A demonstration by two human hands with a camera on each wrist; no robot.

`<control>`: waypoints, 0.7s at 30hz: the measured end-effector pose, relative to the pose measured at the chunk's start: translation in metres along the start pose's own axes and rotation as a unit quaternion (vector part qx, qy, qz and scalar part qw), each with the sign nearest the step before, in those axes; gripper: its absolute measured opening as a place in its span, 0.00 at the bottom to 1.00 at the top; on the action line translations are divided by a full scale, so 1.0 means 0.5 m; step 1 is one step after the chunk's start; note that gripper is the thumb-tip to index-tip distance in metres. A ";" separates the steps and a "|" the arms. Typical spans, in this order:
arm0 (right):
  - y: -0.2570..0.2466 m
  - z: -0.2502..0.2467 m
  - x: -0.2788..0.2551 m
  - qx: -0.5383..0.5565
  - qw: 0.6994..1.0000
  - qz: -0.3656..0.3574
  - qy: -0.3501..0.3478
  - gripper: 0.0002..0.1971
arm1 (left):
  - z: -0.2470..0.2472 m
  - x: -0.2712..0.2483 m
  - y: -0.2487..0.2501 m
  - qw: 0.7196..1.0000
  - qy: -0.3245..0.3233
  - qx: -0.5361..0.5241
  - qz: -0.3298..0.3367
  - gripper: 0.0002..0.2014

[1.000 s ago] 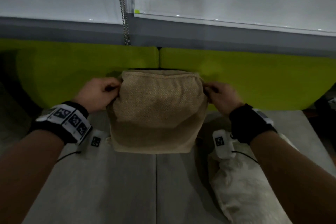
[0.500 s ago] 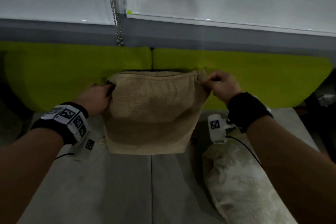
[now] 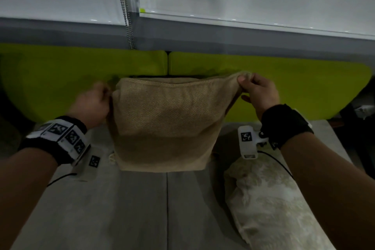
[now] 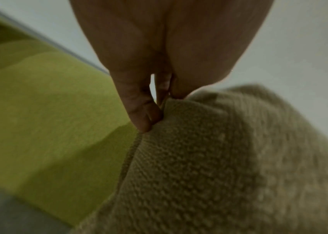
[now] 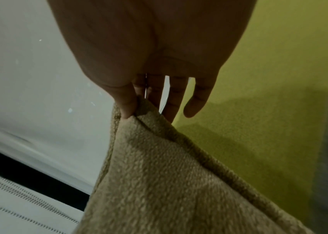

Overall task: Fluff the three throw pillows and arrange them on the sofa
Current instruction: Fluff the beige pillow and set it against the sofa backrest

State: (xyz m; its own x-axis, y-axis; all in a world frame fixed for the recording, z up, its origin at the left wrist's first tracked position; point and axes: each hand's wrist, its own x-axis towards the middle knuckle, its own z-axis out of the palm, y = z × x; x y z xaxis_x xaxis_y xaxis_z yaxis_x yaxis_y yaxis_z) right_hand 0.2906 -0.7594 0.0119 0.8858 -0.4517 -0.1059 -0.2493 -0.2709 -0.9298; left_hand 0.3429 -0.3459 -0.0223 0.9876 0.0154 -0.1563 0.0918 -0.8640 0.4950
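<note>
A tan woven pillow stands upright on the grey sofa seat, leaning against the lime-green backrest. My left hand pinches its upper left corner; the left wrist view shows thumb and fingers closed on the pillow's edge. My right hand pinches the upper right corner and pulls it up and outward, thumb and forefinger on the cloth, the other fingers straight. A cream patterned pillow lies flat on the seat under my right forearm.
Two white roller blinds hang behind the sofa, and their bead chain drops to the top of the backrest. The backrest is split in two at the middle. A dark gap lies past the sofa's right end.
My right hand has risen and drawn the pillow's upper right corner up and to the right, stretching the top edge. The left hand has slipped slightly lower along the left side.
</note>
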 end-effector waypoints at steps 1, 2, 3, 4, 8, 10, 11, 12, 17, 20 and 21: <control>0.004 -0.005 0.000 0.013 1.000 0.010 0.004 0.12 | -0.008 -0.002 -0.015 0.996 0.046 -0.066 -0.031 0.14; 0.007 -0.008 -0.004 0.024 1.000 0.017 0.006 0.12 | -0.014 -0.005 -0.026 0.983 0.079 -0.156 -0.063 0.13; 0.011 -0.008 -0.007 0.033 0.999 0.025 0.006 0.12 | -0.017 -0.008 -0.038 0.957 0.096 -0.256 -0.099 0.13; 0.012 -0.007 -0.011 0.040 0.999 0.029 0.004 0.11 | -0.015 -0.009 -0.057 0.934 0.098 -0.321 -0.119 0.11; 0.015 -0.001 -0.014 0.024 1.000 0.010 0.004 0.08 | -0.013 -0.025 -0.049 0.930 0.164 -0.325 -0.043 0.07; 0.015 -0.002 -0.009 -0.017 0.999 -0.035 0.003 0.03 | -0.037 -0.035 -0.028 0.944 0.174 -0.276 0.055 0.17; 0.018 -0.006 -0.004 -0.047 0.997 -0.063 0.004 0.07 | -0.051 -0.039 -0.019 0.953 0.148 -0.245 0.100 0.17; 0.019 -0.010 -0.001 -0.080 0.993 -0.089 0.003 0.09 | -0.062 -0.040 -0.010 0.965 0.105 -0.199 0.135 0.16; 0.014 -0.034 0.005 -0.139 0.985 -0.098 0.041 0.15 | -0.100 -0.027 -0.008 0.984 -0.034 0.087 0.149 0.16; 0.029 -0.028 0.007 -0.123 0.988 -0.075 0.050 0.20 | -0.113 -0.026 -0.009 0.987 -0.039 0.087 0.131 0.16; 0.029 -0.026 0.004 -0.115 0.990 -0.067 0.052 0.20 | -0.113 -0.025 -0.012 0.986 -0.042 0.098 0.126 0.14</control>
State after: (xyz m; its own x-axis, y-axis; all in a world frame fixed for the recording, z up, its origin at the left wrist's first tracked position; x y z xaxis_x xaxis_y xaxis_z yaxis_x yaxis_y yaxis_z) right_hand 0.2838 -0.7754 0.0028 0.8752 -0.4799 0.0609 -0.2252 -0.5156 -0.8267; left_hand 0.3374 -0.3125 0.0249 0.9611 -0.2470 -0.1236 -0.1897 -0.9156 0.3544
